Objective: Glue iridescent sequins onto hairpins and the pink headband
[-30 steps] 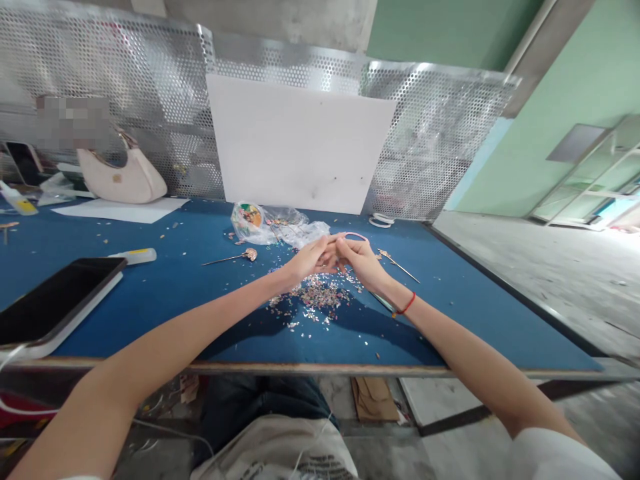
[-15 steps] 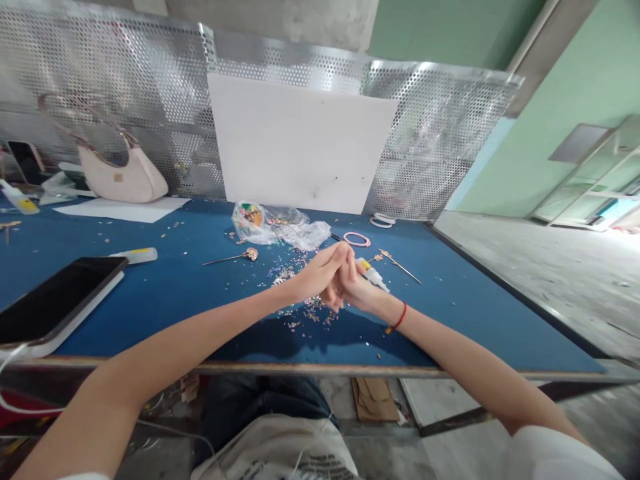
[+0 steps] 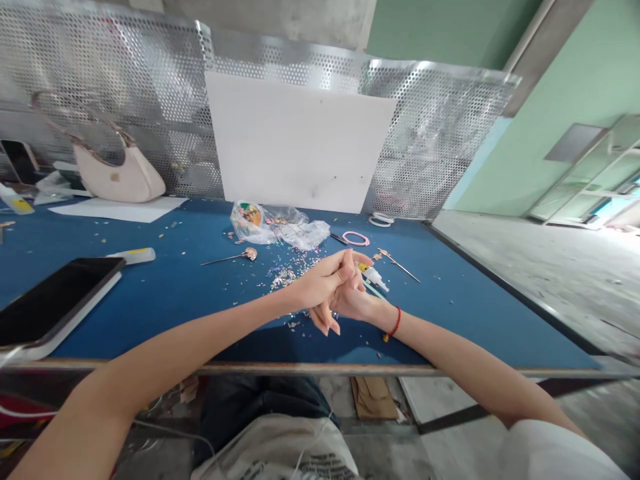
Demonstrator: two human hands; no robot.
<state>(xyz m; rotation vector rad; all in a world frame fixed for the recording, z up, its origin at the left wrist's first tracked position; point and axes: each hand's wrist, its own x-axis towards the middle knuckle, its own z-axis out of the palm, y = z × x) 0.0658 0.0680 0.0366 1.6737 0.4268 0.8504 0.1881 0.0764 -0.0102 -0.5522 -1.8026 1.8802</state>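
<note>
My left hand [image 3: 323, 279] and my right hand [image 3: 354, 301] are clasped, their fingers laced through each other, above the blue table. Both are closed, and no object shows between them; the palms are hidden. A red cord bracelet [image 3: 397, 322] circles my right wrist. Just behind my right hand lies a small white bottle with a yellow label [image 3: 375, 277], partly covered. Loose shiny sequins [image 3: 284, 276] are scattered under and beyond my hands. A thin stick with a gold ornament [image 3: 249, 254] lies left of them, and another gold-topped stick [image 3: 400, 265] lies to the right.
Beyond my hands are a clear plastic bag [image 3: 305, 233], a tipped tub [image 3: 246, 219] and a pink oval ring [image 3: 356, 239]. A tablet-like device [image 3: 60, 300], another bottle [image 3: 137, 255] and a pale handbag [image 3: 120, 175] stand left. A white board [image 3: 305, 143] leans behind.
My clasped hands have turned and shifted slightly down. The fingers below are now stretched further out, and more of the white bottle shows.
</note>
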